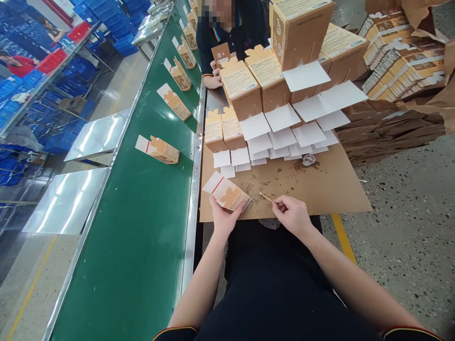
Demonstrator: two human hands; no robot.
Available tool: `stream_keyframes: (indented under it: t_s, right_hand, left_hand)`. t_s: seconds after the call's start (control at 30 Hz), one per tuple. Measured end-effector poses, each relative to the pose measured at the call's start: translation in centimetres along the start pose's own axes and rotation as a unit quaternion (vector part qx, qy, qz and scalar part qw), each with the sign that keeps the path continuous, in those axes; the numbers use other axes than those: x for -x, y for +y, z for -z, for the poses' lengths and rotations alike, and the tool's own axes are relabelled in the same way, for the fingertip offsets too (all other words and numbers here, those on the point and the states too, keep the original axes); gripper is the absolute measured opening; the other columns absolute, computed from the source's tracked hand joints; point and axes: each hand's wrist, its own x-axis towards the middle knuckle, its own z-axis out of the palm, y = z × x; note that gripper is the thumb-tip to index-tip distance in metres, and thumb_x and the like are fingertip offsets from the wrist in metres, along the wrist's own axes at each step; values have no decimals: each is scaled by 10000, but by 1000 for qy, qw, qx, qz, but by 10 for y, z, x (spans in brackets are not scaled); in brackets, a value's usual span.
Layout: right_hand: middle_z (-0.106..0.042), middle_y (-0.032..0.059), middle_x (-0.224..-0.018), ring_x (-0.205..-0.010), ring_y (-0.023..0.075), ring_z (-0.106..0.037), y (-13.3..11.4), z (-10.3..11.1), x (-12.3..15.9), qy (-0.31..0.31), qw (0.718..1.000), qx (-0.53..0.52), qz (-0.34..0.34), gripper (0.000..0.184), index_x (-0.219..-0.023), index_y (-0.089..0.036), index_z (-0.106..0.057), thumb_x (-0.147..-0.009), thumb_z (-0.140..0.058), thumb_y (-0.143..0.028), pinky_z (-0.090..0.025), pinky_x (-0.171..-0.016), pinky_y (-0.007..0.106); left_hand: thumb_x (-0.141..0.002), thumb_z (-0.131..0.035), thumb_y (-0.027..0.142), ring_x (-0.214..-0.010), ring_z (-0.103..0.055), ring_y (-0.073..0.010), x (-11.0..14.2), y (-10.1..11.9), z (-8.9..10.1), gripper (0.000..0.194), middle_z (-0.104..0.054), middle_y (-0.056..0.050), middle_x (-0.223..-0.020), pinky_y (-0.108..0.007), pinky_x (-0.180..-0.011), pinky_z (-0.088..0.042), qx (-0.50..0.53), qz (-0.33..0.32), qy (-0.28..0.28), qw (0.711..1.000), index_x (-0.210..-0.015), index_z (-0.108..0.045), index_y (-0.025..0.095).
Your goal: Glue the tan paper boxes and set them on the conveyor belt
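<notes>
My left hand (pixel 224 219) is wrapped round a small carton (pixel 231 195) with a white flap and a red strip across it, held tilted above the cardboard-covered table (pixel 302 189). In my right hand (pixel 290 214) a thin pale stick (pixel 265 196), like a cotton swab, is pinched between the fingers, its tip pointing at the carton but apart from it. Just beyond my hands stand stacked cartons (pixel 245 87) with white flaps (pixel 282 117) hanging toward me.
A green conveyor belt (pixel 142 227) runs along my left, bearing several cartons (pixel 165 150). A co-worker (pixel 232 35) across the table holds a brown carton (pixel 221 54). Bundled flat cartons (pixel 401 61) lie at the right. A small clear coil (pixel 309 159) rests on the table.
</notes>
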Motion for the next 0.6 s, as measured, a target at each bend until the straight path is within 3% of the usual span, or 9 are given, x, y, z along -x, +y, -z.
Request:
stream_keyframes:
  t_s: [0.2, 0.43, 0.5, 0.6]
  right_hand:
    - [-718, 3, -682, -577, 160, -672, -2, 19, 13, 19, 999, -14, -39, 179, -812, -248, -711, -987, -679, -261, -575, -577, 267]
    - [-699, -10, -653, -529, 145, -640, -13, 11, 17, 20, 999, -34, -22, 185, -790, -247, -712, -973, -688, -258, -553, -536, 249]
    - [-692, -14, -643, -518, 139, -630, -14, 12, 16, 20, 999, -36, -15, 196, -778, -246, -713, -972, -684, -254, -545, -527, 242]
    - [-695, -11, -640, -514, 138, -637, -13, 18, 13, 32, 999, -40, -17, 197, -780, -246, -734, -970, -686, -264, -545, -516, 237]
  left_hand:
    - [-682, -988, 511, -1121, -792, -330, 14, -8, -6, 769, -757, -130, -1199, -440, -906, -659, -67, -24, 28, 997, -1207, -481, 269]
    - [-640, -1021, 502, -1094, -800, -355, 12, -9, -11, 790, -759, -131, -1157, -458, -875, -680, -76, -18, 38, 996, -1164, -475, 276]
    - [-633, -1037, 479, -1148, -792, -353, -1, -11, 4, 830, -752, -143, -1211, -479, -945, -682, -58, -21, 77, 995, -1201, -467, 276]
    - [-667, -1033, 423, -1267, -760, -326, -39, -18, 55, 861, -719, -146, -1353, -520, -1084, -648, -32, -25, 196, 980, -1250, -412, 294]
